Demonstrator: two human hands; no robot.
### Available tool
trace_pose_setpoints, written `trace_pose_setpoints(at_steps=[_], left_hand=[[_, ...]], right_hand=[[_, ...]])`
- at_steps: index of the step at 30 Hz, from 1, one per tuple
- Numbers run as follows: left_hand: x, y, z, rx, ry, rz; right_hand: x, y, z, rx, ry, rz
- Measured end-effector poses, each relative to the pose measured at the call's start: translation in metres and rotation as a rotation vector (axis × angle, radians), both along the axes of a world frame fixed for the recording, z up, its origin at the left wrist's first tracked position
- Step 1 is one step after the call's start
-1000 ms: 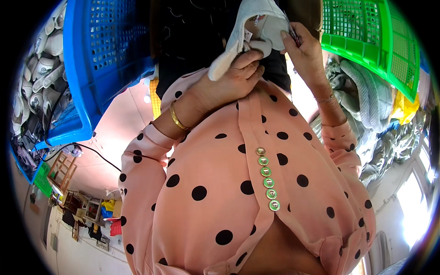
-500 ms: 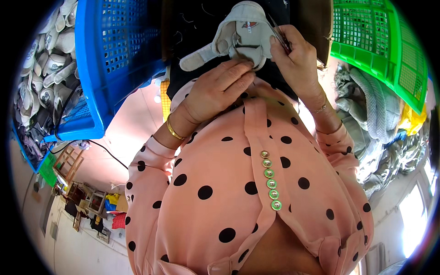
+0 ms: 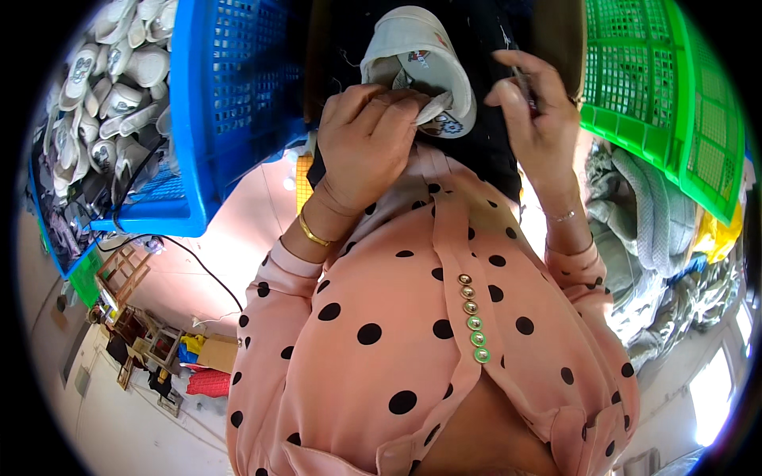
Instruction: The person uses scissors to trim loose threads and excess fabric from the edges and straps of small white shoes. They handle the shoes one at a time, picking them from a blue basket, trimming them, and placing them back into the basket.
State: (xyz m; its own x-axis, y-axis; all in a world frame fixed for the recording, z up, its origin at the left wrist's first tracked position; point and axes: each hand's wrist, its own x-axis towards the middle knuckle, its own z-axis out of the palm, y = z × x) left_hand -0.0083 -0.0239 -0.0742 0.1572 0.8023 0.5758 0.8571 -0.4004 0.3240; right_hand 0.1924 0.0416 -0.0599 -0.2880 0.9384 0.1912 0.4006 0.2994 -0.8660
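Observation:
A pale grey-white child's shoe [image 3: 409, 36] lies over my dark-clothed lap, its opening toward me and a patterned patch on its near end. My left hand [image 3: 369, 131] is closed on the near left edge of the shoe, fingers pinching the fabric by the opening. To the right, apart from the shoe, my right hand [image 3: 548, 119] is closed around small scissors [image 3: 522, 83]. Only a slim part of them shows between thumb and fingers, and their blades are hard to make out.
A blue plastic crate [image 3: 184, 119] stands at my left, with many pale shoes [image 3: 123, 99] beyond it. On the right is a green crate [image 3: 635, 119] above grey padded material [image 3: 635, 198] and a yellow bag [image 3: 718, 230]. A black cable [image 3: 190, 266] hangs at the left.
My right hand has drawn away from the shoe to the right with the scissors. My left hand has shifted left and up, gripping the shoe's edge; the loose strap there is now hidden.

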Motion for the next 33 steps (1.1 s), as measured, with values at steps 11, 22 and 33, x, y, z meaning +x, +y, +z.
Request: trace_pose_setpoints(at_steps=[11,22,33], left_hand=[[0.019,0.025,0.039,0.046,-0.237,-0.015],[0.022,0.019,0.053,0.151,0.012,-0.069],[0.024,0.006,0.063,0.161,0.164,0.033]], right_hand=[[0.005,0.001,0.008,-0.396,0.529,-0.005],[0.013,0.019,0.002,-0.558,0.885,-0.023],[0.018,0.02,0.002,-0.529,0.82,-0.029]])
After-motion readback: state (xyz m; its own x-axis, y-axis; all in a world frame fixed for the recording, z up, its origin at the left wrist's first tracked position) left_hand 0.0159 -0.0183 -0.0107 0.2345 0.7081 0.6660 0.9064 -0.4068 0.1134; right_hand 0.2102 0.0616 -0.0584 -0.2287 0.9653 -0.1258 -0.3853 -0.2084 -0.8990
